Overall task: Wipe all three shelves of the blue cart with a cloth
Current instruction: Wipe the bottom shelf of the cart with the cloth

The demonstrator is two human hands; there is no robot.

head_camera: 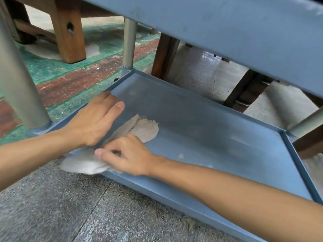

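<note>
Bottom shelf (201,119) of the blue cart, one cloth (139,130) lying on it, long axis running from the near-left rim diagonally into the tray. My right hand (129,154) pinches the cloth's near end, fingers closed on it. My left hand (94,119) rests half open at the left rim, holding nothing. Unwiped shelf lies to the right; right hand nearer. Two shelves visible, four posts

A workshop-like room is suggested. Rough wooden bench legs (70,37) and worn painted concrete (73,74) are seen behind the blue cart (218,119).
</note>
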